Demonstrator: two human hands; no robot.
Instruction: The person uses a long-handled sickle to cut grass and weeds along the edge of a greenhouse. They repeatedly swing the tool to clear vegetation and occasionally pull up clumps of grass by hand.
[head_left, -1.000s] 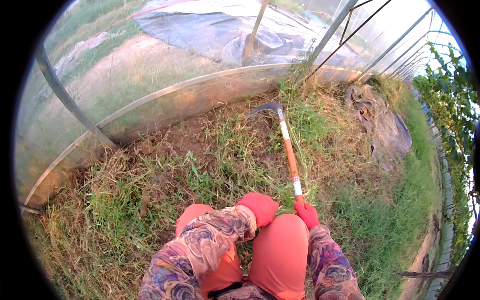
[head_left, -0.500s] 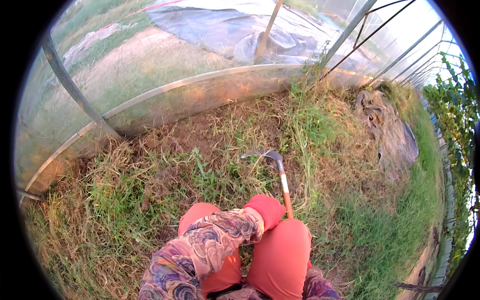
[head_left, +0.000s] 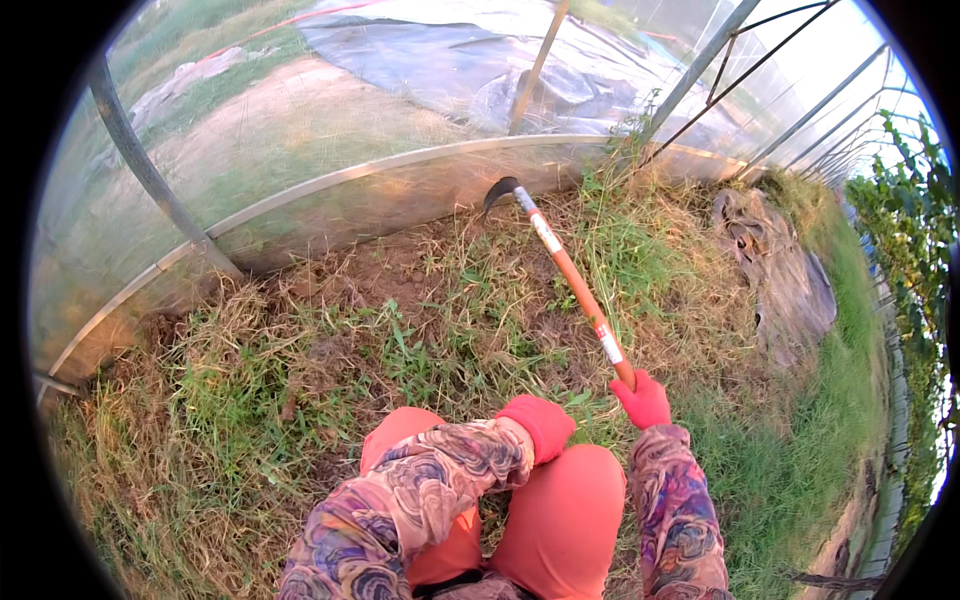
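My right hand [head_left: 643, 400], in a red glove, grips the lower end of a long-handled sickle [head_left: 578, 287]. The orange-brown handle slants up and to the left. Its dark curved blade [head_left: 500, 190] is raised at the far end, close to the foot of the plastic wall. By my right knee [head_left: 565, 515] rests my left hand [head_left: 543, 425], also gloved in red, with the forearm crossing over my thighs. Its fingers curl under and out of sight, so anything in them is hidden. Green and dry grass [head_left: 430, 350] covers the ground before my knees.
A clear plastic greenhouse wall [head_left: 400, 205] with metal posts [head_left: 150, 170] curves across the far side. Crumpled dark sheeting [head_left: 775, 265] lies on the grass at the right. Leafy plants [head_left: 915, 220] stand along the right edge.
My right hand has come into view from behind the right knee and moved forward and right. The sickle has swung farther out, its blade higher toward the wall. My left hand has barely shifted.
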